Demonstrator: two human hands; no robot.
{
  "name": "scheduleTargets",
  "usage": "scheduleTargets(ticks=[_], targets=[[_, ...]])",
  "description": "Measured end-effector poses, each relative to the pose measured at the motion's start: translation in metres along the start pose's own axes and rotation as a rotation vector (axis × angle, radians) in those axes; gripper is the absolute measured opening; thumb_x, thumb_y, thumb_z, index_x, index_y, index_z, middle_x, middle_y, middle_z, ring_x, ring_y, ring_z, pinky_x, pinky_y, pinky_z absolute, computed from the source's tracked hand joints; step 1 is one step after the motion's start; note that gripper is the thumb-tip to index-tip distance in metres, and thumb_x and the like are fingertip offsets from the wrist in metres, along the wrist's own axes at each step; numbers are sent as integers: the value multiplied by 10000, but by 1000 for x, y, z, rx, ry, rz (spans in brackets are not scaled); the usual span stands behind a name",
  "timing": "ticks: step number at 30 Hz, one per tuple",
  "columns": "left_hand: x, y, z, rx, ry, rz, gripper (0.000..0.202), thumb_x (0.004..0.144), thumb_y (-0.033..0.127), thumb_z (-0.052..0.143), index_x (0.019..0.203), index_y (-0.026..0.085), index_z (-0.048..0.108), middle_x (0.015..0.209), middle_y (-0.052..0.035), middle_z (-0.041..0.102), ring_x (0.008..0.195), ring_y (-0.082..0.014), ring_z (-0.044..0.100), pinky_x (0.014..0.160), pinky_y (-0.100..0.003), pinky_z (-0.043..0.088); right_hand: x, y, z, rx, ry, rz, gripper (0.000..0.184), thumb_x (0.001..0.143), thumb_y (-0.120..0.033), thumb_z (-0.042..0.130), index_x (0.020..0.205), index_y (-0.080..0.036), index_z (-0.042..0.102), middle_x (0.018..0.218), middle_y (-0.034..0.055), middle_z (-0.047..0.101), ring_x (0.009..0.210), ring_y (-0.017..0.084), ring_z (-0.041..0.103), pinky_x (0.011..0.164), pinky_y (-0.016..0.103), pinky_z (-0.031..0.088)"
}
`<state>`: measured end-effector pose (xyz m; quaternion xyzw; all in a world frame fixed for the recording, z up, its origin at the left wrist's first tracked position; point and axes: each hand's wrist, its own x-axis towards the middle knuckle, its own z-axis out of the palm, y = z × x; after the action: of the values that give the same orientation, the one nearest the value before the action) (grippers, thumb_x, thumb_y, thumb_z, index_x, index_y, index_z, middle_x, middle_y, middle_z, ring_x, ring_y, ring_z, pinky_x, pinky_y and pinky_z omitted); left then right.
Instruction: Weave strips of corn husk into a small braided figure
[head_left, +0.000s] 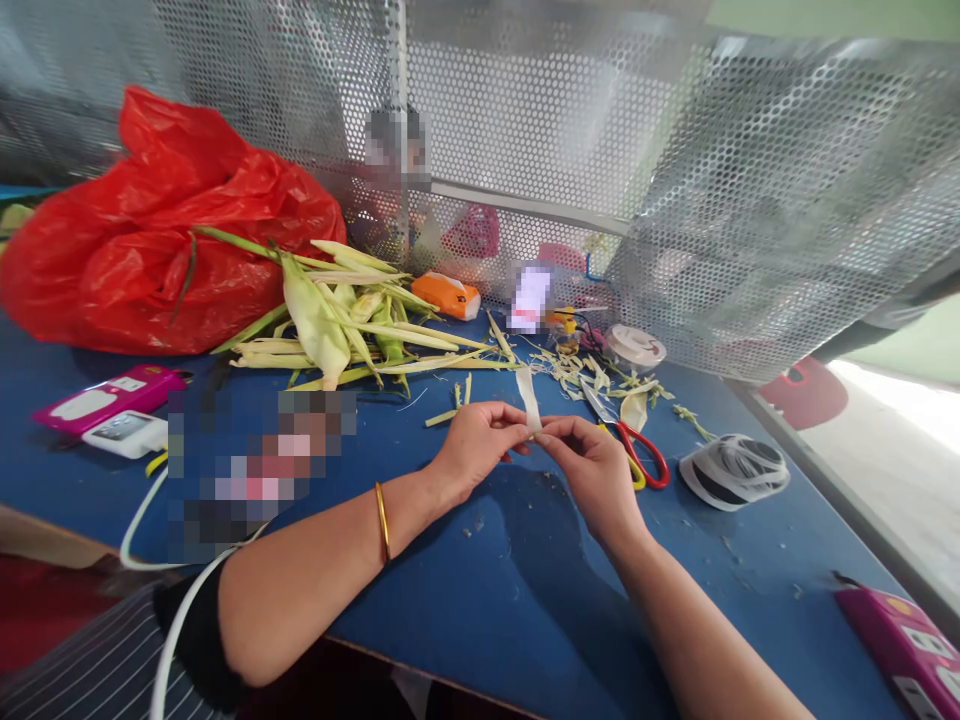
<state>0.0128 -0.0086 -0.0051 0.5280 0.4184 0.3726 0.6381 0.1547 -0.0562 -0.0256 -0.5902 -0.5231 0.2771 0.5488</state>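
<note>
A pale strip of what looks like corn husk (pixel 528 392) stands up between my two hands above the blue table. My left hand (pixel 484 445) pinches its lower end between thumb and fingers, and a gold bangle circles that wrist. At the same end, the fingertips of my right hand (pixel 589 465) are pinched together, touching those of the left. Just beyond my right hand lies a pair of scissors (pixel 652 462) with red and yellow handles, partly hidden by it. Small green and whitish scraps (pixel 574 368) are scattered behind the hands.
Corn husks (pixel 322 320) lie heaped against a red plastic bag (pixel 180 230) at the left. An orange tissue pack (pixel 445 296), a round tub (pixel 636 346) and a wrapped spool (pixel 735 470) stand farther back and right. Purple power strips (pixel 911 640) lie on the table; perforated metal panels (pixel 517 120) rise behind.
</note>
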Motion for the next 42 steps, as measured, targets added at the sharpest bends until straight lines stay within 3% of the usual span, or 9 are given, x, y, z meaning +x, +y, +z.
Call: scheduleTargets(ticks=[5,11,18,29,35,42], targets=[[0,0,0,57,-11,37,42,746,118,650,717,143,666,622,-12,651,590,-118,606,535,-218,407,1,2,2,107,-22,91,249,711,-402,757,785,-200,630,732,16,677,686,178,606,639,308,461],[-2,0,1,53,-53,39,42,748,185,682,756,144,687,680,-22,672,631,-127,621,545,-221,413,2,8,2,188,50,83,361,676,-339,800,927,-206,578,737,-22,659,659,148,612,627,281,470],[1,-2,1,-37,-39,-39,54,770,171,674,725,143,663,659,-28,667,621,-127,624,559,-234,417,3,7,1,172,43,105,354,651,-376,806,883,-191,613,729,2,664,659,158,610,631,298,477],[1,-2,0,-31,-65,-39,30,739,134,678,711,141,684,659,-34,672,621,-121,612,592,-245,432,4,7,-1,176,28,125,347,657,-379,802,868,-189,602,721,9,675,657,169,635,633,306,484],[3,-1,-3,-141,-12,-146,39,699,152,700,696,150,662,663,-17,657,607,-114,615,562,-236,397,-1,2,0,16,-6,-123,206,787,-295,710,882,-235,538,795,-10,642,730,153,613,697,296,491],[3,2,-5,-155,-8,-161,42,668,165,709,689,160,673,665,-5,652,593,-101,583,553,-233,369,-4,-2,-5,-333,-50,-459,94,914,-242,550,955,-269,630,898,35,669,837,202,640,757,336,500]])
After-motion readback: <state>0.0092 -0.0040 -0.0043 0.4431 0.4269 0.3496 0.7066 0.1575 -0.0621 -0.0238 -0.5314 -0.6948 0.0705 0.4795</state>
